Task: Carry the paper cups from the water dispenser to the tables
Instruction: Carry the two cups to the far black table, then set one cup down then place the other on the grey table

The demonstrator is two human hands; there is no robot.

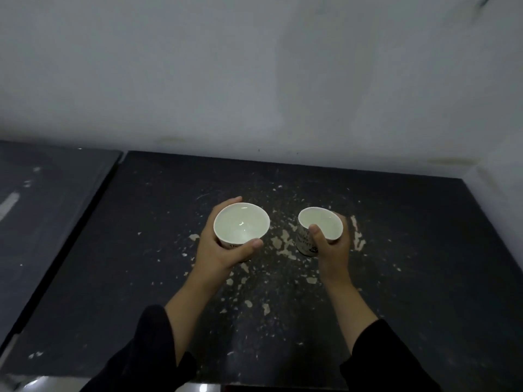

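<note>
Two white paper cups with dark print stand or hover at the middle of a black table (141, 250) with chipped paint. My left hand (218, 250) is wrapped around the left paper cup (240, 223), thumb on its near side. My right hand (332, 250) grips the right paper cup (319, 222), thumb hooked over the near rim. Both cups are upright and hold clear water. The right cup's base looks to be at the tabletop; whether the left cup touches the table is hidden by my hand.
A pale wall (254, 80) runs along the table's far edge and turns in at the right corner (498, 171). A second dark table (42, 193) adjoins on the left, separated by a narrow gap. My black sleeves cover both forearms near the front edge.
</note>
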